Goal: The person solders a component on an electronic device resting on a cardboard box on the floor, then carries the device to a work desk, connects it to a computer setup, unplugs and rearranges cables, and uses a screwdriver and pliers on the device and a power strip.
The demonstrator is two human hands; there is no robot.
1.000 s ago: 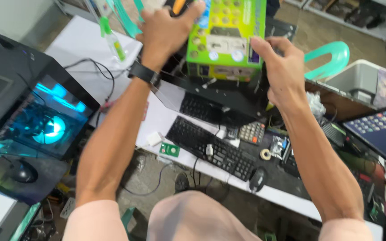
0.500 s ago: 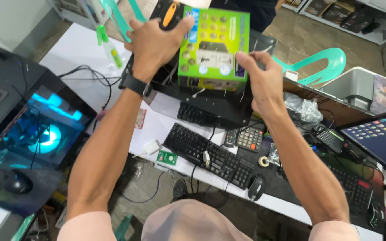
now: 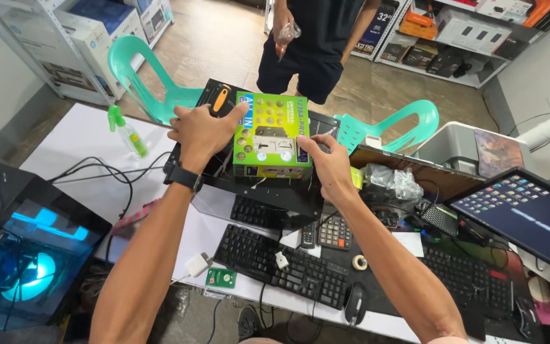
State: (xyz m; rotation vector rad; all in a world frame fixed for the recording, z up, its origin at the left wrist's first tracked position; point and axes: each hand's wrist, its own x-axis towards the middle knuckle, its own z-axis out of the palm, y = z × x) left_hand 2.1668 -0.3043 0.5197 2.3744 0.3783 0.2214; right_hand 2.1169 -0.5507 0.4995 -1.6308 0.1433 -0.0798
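- The left hand (image 3: 202,130), a black watch at its wrist, grips the left edge of a bright green cardboard box (image 3: 270,135).
- The right hand (image 3: 330,167) clasps the box's lower right corner.
- The box rests on a flat black computer case (image 3: 268,191) on the white table (image 3: 84,150).
- A black keyboard (image 3: 281,266) lies nearer; a green spray bottle (image 3: 128,134) stands to the left.

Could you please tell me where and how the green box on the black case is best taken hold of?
Probably by its two short side walls, one hand from each side: the green box lies flat on the black case, and the left hand and right hand already flank it.
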